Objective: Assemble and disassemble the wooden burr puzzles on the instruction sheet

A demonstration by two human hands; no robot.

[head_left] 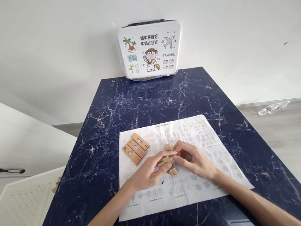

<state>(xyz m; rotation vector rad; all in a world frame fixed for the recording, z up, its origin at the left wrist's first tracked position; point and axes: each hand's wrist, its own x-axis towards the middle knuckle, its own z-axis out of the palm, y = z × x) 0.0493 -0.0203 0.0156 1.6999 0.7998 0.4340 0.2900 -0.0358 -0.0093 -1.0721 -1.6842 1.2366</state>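
A small wooden interlocking puzzle, made of crossed pieces with dark numbers, lies between both hands over the printed sheet. My left hand is closed on its left side, thumb and fingers pinching the pieces. From the right, my right hand grips the puzzle with bent fingers, which hide part of it. Left of the puzzle, several flat wooden pieces with cut-out slots and numbers rest side by side on the sheet.
The sheet lies on a dark blue marbled table. A white cartoon-printed case stands at the back against the wall. At lower left is a white perforated basket; a clear plastic item lies on the floor at right.
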